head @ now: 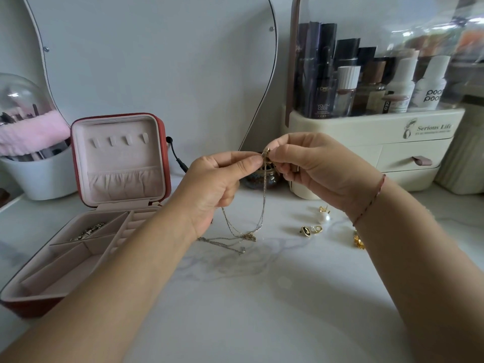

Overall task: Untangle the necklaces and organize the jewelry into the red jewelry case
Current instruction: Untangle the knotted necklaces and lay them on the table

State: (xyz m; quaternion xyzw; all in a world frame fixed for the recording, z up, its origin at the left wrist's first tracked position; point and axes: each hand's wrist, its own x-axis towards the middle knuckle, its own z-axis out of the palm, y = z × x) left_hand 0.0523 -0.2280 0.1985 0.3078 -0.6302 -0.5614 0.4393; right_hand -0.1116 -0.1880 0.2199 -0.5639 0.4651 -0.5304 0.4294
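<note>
My left hand point(216, 183) and my right hand point(311, 166) are raised above the white marble tabletop and pinch the top of tangled thin necklaces point(263, 203) between them. The chains hang down in loops, and their lower ends with a small gold pendant point(250, 236) lie on the table. The red jewelry case point(161, 163) stands open at the left, its pink-lined lid upright. A dark patterned piece point(89, 231) lies in one of its back compartments. A pearl earring point(324, 217), two small earrings point(311, 229) and a gold piece point(358, 242) lie to the right under my right wrist.
A cream cosmetics organiser point(372, 142) with drawers and bottles stands at the back right. A small dark glass jar point(262, 178) sits behind my hands. A white brush holder point(39, 176) with a pink band is at the far left. A curved mirror point(157, 61) leans behind.
</note>
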